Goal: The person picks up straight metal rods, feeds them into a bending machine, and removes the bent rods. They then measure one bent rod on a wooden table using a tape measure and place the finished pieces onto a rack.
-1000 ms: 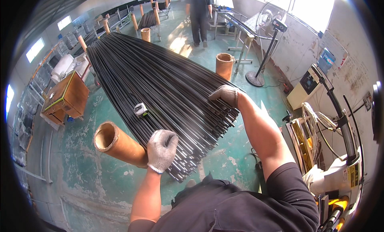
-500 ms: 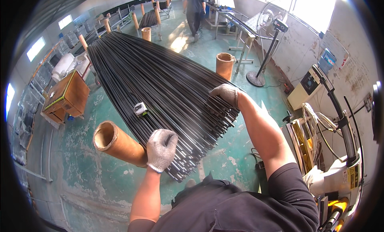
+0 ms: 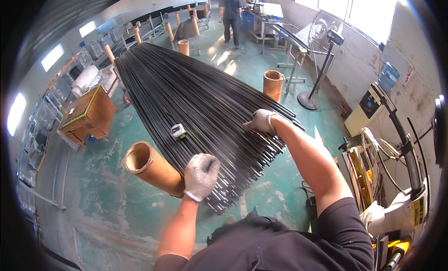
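A wide, fanned layer of long black rods point(image 3: 196, 93) stretches away from me, its near ends uneven. My left hand point(image 3: 201, 176), in a pale knit glove, is curled into a fist at the near left edge of the rods; whatever it holds, if anything, is hidden. My right hand point(image 3: 261, 122), gloved too, lies over the rods near their right-hand ends, fingers closed on some of them. Several rods stick out to the right beyond that wrist. A white tape measure point(image 3: 178, 132) rests on top of the rods, left of the middle.
Brown cardboard tubes stand along the rods: one near left point(image 3: 140, 158), one at right point(image 3: 272, 84). Right lie a pedestal fan point(image 3: 308, 101), a water dispenser point(image 3: 366, 107) and coiled cables point(image 3: 373, 145). A wooden desk point(image 3: 100, 112) stands left; a person point(image 3: 231, 16) is far off.
The view has swung, so the scene sits further right and lower. My right hand has moved left relative to the rods, and rod ends now show right of it. My left hand keeps its place.
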A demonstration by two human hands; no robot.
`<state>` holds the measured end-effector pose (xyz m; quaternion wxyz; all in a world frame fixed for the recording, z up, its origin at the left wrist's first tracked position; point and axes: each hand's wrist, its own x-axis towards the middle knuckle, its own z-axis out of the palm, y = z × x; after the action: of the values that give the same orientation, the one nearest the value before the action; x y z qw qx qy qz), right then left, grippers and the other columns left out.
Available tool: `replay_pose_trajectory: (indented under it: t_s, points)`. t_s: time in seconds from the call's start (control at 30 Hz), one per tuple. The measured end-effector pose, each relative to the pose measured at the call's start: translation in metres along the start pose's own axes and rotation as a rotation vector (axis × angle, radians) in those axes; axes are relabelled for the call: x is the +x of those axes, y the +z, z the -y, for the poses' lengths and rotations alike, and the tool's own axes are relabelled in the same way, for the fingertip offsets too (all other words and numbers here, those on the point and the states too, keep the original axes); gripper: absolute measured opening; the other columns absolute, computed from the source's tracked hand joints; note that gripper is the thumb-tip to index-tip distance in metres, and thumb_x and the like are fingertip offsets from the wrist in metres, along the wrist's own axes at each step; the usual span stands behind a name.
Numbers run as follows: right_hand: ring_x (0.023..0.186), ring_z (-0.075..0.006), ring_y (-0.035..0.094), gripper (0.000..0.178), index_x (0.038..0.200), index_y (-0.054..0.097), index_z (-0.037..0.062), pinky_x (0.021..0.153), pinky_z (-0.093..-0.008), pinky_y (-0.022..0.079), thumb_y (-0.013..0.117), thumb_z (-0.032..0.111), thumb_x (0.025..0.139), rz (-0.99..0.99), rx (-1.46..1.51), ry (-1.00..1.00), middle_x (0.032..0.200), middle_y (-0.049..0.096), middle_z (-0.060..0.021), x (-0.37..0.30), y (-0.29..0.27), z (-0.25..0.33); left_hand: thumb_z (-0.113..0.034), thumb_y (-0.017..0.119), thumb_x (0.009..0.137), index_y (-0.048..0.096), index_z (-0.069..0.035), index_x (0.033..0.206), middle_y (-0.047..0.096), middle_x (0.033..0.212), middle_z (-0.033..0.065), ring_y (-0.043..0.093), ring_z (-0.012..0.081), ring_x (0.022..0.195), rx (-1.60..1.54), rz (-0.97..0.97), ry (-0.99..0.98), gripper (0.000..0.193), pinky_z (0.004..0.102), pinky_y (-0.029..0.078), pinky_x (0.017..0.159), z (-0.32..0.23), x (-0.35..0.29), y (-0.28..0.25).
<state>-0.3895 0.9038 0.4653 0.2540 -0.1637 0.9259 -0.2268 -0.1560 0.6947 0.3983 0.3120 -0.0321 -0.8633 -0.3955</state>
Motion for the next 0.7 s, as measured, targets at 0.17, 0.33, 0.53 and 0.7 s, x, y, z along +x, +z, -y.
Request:
replay_pose_trajectory:
  t_s: [0.17,0.33,0.53,0.7]
  points:
    - [0.062,-0.0216,0.067,0.047,0.098,0.075,-0.0056,0.062,-0.0426,0.054,0.072,0.042,0.097,-0.078,-0.24,-0.022,0.069,0.065,-0.0094,-0.071,-0.041,0.036,-0.007,0.076,0.086,0.074,-0.002,0.089,0.072,0.089,0.0155,0.07,0.0358,0.085,-0.041,0.031,-0.038,0.006,0.0423,0.056,0.081,0.001,0.0,-0.007]
    - [0.073,-0.037,0.072,0.039,0.106,0.07,-0.0035,0.07,-0.0464,0.056,0.077,0.034,0.096,-0.067,-0.28,-0.04,0.078,0.071,-0.0211,-0.189,-0.032,-0.007,-0.003,0.072,0.096,0.074,0.002,0.099,0.071,0.09,0.0026,0.065,0.0094,0.087,-0.372,0.09,-0.37,0.006,0.0292,0.053,0.078,0.007,-0.004,-0.012]
    - [0.087,-0.0465,0.071,0.039,0.104,0.068,0.0051,0.078,-0.0525,0.055,0.087,0.032,0.084,-0.329,-0.363,0.331,0.086,0.073,-0.0221,-0.36,0.01,-0.066,-0.03,0.068,0.105,0.07,-0.003,0.108,0.07,0.095,0.0039,0.065,0.0144,0.087,-0.998,0.396,-0.766,0.027,0.0316,0.055,0.083,-0.039,0.037,0.01]
    - [0.081,-0.0452,0.069,0.038,0.093,0.065,0.007,0.07,-0.054,0.054,0.09,0.024,0.07,-0.495,-0.44,0.512,0.081,0.07,-0.0201,-0.474,0.066,-0.112,-0.048,0.065,0.107,0.062,-0.001,0.13,0.071,0.115,0.0126,0.068,0.0235,0.104,-1.316,0.523,-0.88,0.052,0.0428,0.056,0.096,-0.052,0.043,0.039]
